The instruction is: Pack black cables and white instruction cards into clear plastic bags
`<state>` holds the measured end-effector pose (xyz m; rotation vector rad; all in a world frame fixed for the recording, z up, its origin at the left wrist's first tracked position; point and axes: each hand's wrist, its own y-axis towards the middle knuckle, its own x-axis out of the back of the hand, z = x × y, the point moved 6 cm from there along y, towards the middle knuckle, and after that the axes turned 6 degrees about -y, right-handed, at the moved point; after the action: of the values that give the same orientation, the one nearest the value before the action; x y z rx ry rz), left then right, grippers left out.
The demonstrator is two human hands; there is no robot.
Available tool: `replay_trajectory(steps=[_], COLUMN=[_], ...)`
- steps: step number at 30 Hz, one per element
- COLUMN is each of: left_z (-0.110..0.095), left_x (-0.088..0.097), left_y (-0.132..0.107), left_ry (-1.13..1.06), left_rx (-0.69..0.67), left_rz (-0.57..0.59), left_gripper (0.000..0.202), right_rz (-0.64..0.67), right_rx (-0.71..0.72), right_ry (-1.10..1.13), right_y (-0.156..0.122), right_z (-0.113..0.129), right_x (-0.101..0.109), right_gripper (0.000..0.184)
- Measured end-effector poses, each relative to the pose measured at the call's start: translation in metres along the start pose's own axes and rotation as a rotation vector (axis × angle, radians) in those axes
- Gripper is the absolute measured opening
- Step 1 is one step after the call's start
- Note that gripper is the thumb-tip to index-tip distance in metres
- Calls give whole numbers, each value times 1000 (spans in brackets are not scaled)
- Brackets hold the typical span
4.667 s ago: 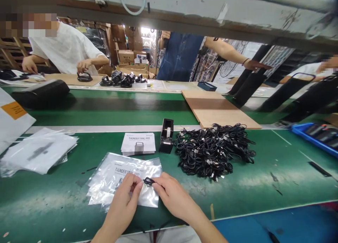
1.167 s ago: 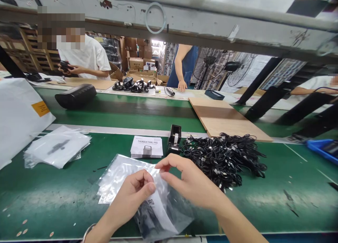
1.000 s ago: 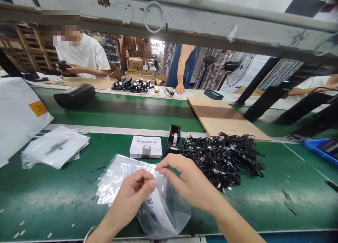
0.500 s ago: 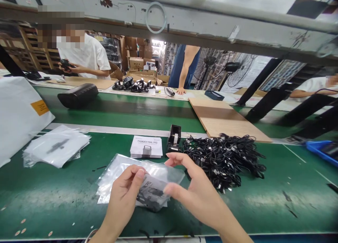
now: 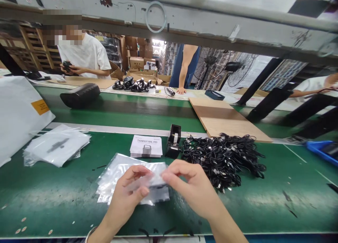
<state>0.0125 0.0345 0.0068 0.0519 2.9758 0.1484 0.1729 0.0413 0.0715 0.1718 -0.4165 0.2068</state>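
My left hand (image 5: 129, 193) and my right hand (image 5: 190, 190) both pinch a small clear plastic bag (image 5: 154, 182) with a booklet and something dark inside, held just above a stack of empty clear bags (image 5: 113, 176) on the green table (image 5: 264, 200). The fingers of both hands are closed on the bag's top edge. A pile of coiled black cables (image 5: 224, 156) lies to the right of my hands. A stack of white booklets (image 5: 146, 146) and a black tape dispenser (image 5: 173, 141) stand just beyond.
A stack of filled bags (image 5: 56, 146) and a large white bag (image 5: 18, 112) lie at the left. A wooden board (image 5: 224, 119) bridges the green conveyor (image 5: 132, 111), which carries a black speaker (image 5: 79, 95). A blue tray (image 5: 323, 149) sits far right. Other people work across the line.
The bag was held open and upright with the contents dropped in; now it is lowered and folded flatter, both hands pinching its top. The black speaker on the conveyor has drifted right.
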Motion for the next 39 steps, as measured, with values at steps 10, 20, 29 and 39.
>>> replay_trajectory(steps=[10,20,29,39], left_z=[11,15,-1,22], left_x=[11,23,23,13], left_y=[3,18,31,25], left_ry=[3,76,29,298], left_rx=[63,73,158,321], left_rz=[-217,-179,-18,94], left_gripper=[25,25,14,34], right_rz=[-38,-24,-45,-68], right_rx=[-36,-64,156,172], right_ry=[-22,77,36,-7], right_y=[2,13,18,14], right_z=[-23,-49,-48,-62], right_x=[1,-14,-12,-10], right_gripper=[7,12,27,30])
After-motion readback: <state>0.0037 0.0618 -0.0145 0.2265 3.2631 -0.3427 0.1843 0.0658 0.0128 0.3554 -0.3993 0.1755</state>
